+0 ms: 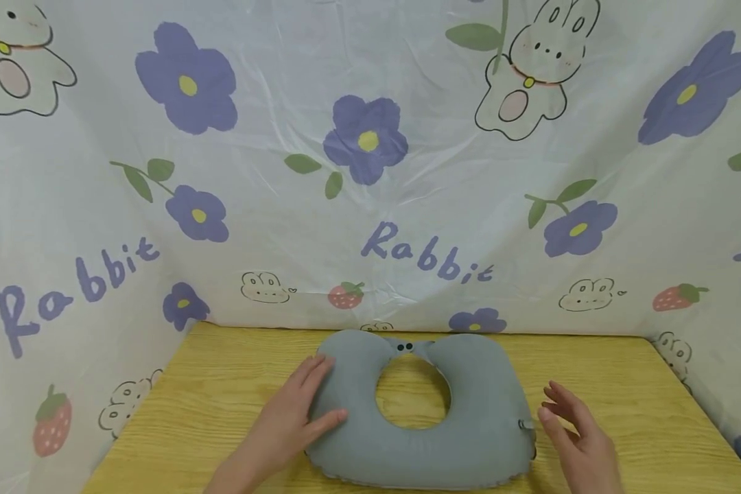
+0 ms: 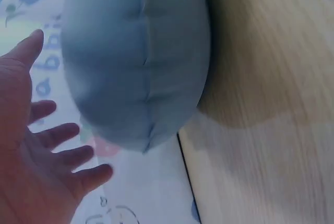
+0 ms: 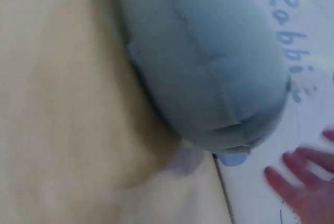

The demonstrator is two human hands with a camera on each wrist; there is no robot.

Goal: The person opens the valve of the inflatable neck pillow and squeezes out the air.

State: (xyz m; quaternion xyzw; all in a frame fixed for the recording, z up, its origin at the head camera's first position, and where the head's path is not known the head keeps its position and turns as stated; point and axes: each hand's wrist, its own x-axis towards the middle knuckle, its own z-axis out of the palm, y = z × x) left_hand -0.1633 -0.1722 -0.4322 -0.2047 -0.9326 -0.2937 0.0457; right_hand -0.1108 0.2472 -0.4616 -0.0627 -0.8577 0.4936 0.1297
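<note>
A grey-blue inflated neck pillow (image 1: 420, 456) lies on the wooden table, its round hole in the middle and its narrow gap at the far side. Two dark snaps show on a strap across that gap. My left hand (image 1: 280, 418) is at the pillow's left side with fingers spread; whether it touches cannot be told. Off the right side, apart from the pillow, my right hand (image 1: 580, 439) hovers with loosely bent fingers and holds nothing. A small valve tab (image 1: 525, 425) sticks out on the pillow's right edge. The seam of the pillow (image 2: 146, 62) faces the left wrist view.
The wooden table (image 1: 234, 370) ends at a white cloth backdrop (image 1: 272, 226) printed with purple flowers, rabbits and strawberries. The cloth also rises along the table's left and right sides.
</note>
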